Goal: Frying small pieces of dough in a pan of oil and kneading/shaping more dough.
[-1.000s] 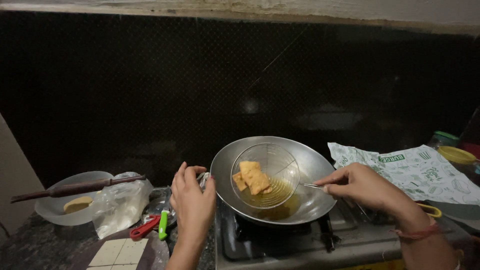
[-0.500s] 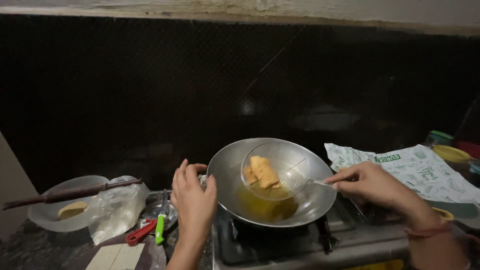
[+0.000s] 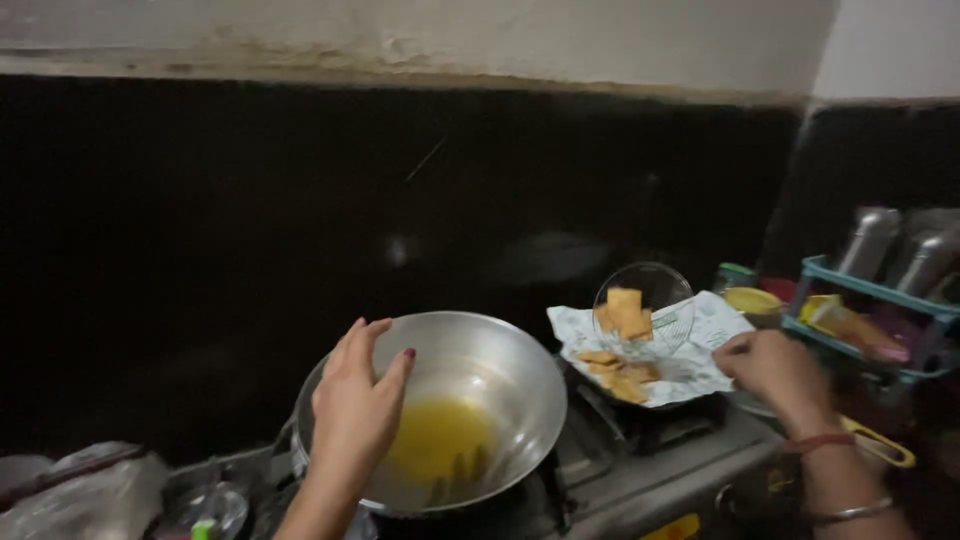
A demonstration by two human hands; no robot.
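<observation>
My left hand (image 3: 355, 415) rests on the left rim of a metal wok (image 3: 500, 355) with yellow oil (image 3: 440, 445) at its bottom. My right hand (image 3: 775, 370) holds a wire skimmer (image 3: 645, 305) by its handle. The skimmer is tilted above a sheet of newspaper (image 3: 700, 375) to the right of the wok. Golden fried pieces (image 3: 626, 312) lie in the skimmer. More fried pieces (image 3: 620, 372) lie on the paper beneath it.
A gas stove (image 3: 640, 470) carries the wok. At the right stands a blue rack (image 3: 870, 320) with steel containers and a yellow-lidded jar (image 3: 752, 300). A yellow handle (image 3: 880, 445) pokes out by my right wrist. A plastic bag (image 3: 85, 490) lies at the far left. Behind is a dark tiled wall.
My right hand has lifted the skimmer with the fried pieces out of the wok and carried it right, over the newspaper. The view has swung right. My left hand stays on the wok's rim.
</observation>
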